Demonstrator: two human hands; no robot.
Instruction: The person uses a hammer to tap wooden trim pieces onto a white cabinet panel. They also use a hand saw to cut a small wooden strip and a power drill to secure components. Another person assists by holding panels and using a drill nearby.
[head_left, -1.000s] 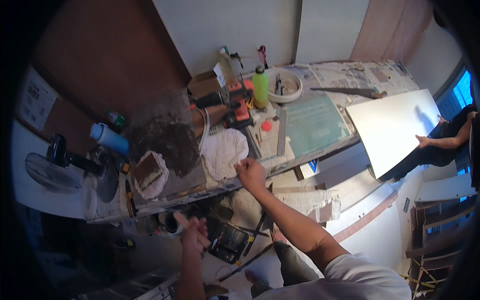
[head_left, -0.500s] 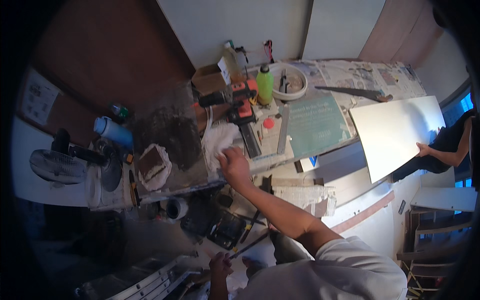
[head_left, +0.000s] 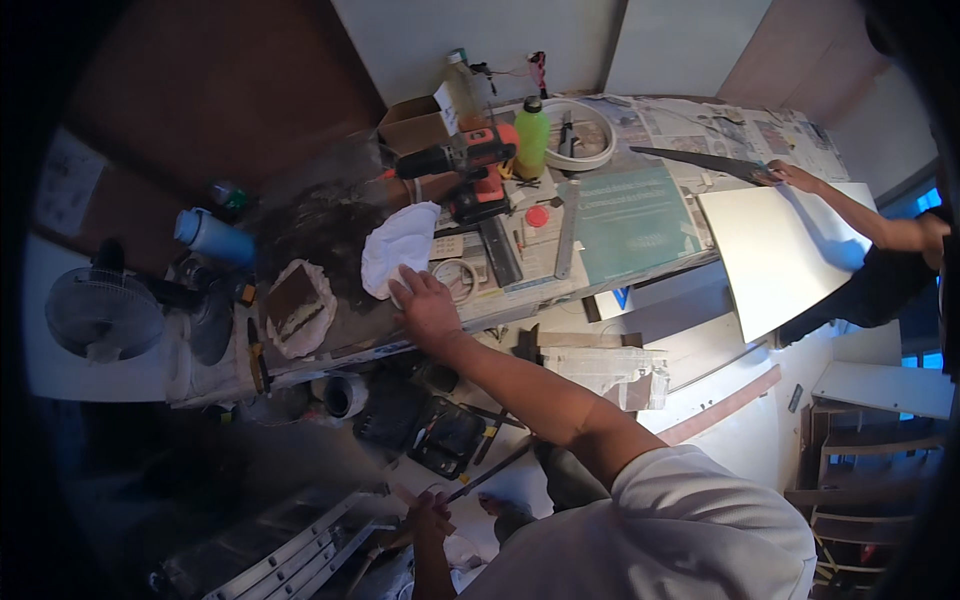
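My right hand (head_left: 428, 308) reaches over the bench with its fingers closed on the near edge of a crumpled white cloth (head_left: 400, 247). That cloth lies partly over a dark-stained board (head_left: 325, 225). Beside my fingers is a roll of pale tape (head_left: 455, 282). Low down, close to my body, my left hand (head_left: 430, 518) has curled fingers. A thin dark strip (head_left: 490, 472) runs from beside it toward a black open case (head_left: 450, 440); whether the hand grips the strip or something else is unclear.
A red-black cordless drill (head_left: 480, 150), green bottle (head_left: 531, 140) and white basin (head_left: 590, 140) stand along the bench. At right another person's hand (head_left: 795, 176) is on a handsaw (head_left: 700, 160), beside a white panel (head_left: 790, 255). A fan (head_left: 105, 310) and ladder (head_left: 290, 560) are at left.
My right hand has moved left, shifting the white cloth onto the dark board and uncovering the tape roll. The other person's hand has moved from the panel to the handsaw.
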